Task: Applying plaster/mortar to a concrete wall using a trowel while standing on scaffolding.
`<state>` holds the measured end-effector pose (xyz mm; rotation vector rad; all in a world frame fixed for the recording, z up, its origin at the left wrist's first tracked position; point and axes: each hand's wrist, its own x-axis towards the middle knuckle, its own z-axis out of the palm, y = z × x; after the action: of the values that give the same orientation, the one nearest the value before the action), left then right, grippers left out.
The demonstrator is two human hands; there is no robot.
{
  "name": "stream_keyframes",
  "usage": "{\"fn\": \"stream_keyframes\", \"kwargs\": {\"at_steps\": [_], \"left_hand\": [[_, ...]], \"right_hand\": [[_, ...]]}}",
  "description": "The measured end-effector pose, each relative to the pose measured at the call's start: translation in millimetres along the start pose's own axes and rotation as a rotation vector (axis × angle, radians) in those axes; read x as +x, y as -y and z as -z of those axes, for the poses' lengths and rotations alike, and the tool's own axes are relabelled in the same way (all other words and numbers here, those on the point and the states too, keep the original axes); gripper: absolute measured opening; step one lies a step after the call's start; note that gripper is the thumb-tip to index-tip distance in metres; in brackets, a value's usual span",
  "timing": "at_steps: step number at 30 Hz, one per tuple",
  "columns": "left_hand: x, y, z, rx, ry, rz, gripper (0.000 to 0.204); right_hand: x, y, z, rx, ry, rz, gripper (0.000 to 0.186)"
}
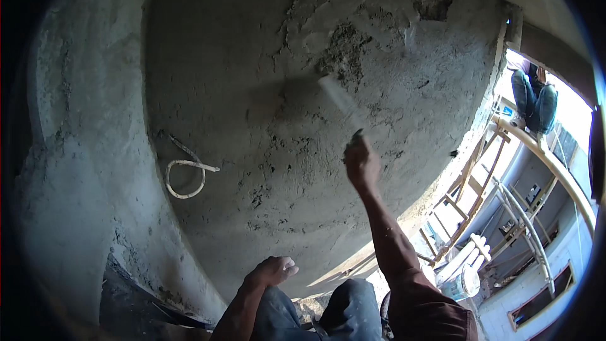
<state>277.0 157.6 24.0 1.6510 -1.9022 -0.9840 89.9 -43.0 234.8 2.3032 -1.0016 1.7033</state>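
My right hand (362, 161) is closed round the handle of a plastering trowel (341, 101). Its pale blade, smeared by motion, points up and to the left over the wet grey plaster on the wall (221, 57). A rough, broken patch of plaster (346, 50) lies just beyond the blade's tip. Low in the picture, above my knee (274, 309), my left hand (273, 270) is curled closed, and nothing shows in it. The fingers of that hand have grey smears on them.
A looped pale conduit (186, 180) sticks out of the wall at left. A side wall (82, 170) bounds that side. At right are wooden scaffold poles (555, 158), a bucket (466, 283) and a ladder-like frame (464, 211). Another person in jeans (533, 101) sits high up there.
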Motion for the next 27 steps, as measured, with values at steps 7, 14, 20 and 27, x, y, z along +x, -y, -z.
{"fn": "stream_keyframes", "kwargs": {"at_steps": [7, 14, 20, 27], "left_hand": [[-12, 19, 2, -0.008, -0.122, 0.013, 0.041], [-6, 15, 1, -0.010, -0.121, 0.030, 0.040], [0, 7, -1, -0.040, -0.150, 0.109, 0.039], [20, 15, -11, -0.008, -0.085, 0.171, 0.043]], "right_hand": [[-121, 33, -3, 0.413, 0.523, -0.286, 0.022], [38, -15, 23, -0.213, 0.328, 0.024, 0.025], [141, -23, 27, -0.396, 0.304, 0.056, 0.031], [230, -30, 57, -0.296, 0.258, 0.074, 0.035]]}}
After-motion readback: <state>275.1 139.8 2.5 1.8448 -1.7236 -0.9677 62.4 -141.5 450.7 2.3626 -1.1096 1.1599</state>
